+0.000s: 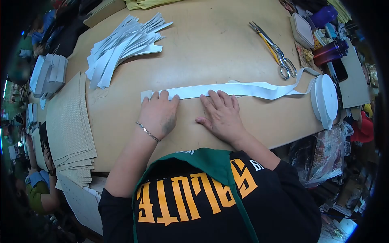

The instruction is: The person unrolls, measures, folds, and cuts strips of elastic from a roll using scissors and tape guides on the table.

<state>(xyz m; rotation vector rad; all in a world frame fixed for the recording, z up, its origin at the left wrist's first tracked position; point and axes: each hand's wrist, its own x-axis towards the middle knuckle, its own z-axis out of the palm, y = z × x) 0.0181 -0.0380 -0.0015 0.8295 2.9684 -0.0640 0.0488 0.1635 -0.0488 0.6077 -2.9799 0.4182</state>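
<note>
A white elastic-like band (259,88) runs across the table from a white roll (325,101) at the right. My left hand (161,111) rests palm down near the band's left end, its fingertips pressing on the band, over a pale strip that shows at the end. My right hand (221,113) lies flat with fingers spread, fingertips on the band's lower edge farther right. Neither hand grips anything. Between the band and the roll, the material twists into a loose loop.
A pile of cut white strips (125,46) lies at the back left. Scissors (277,54) and a yellow pencil (270,49) are at the back right, near a dark bottle (330,52). Patterned sheets (69,121) are stacked at the left edge. Another person's arm (48,194) shows far left.
</note>
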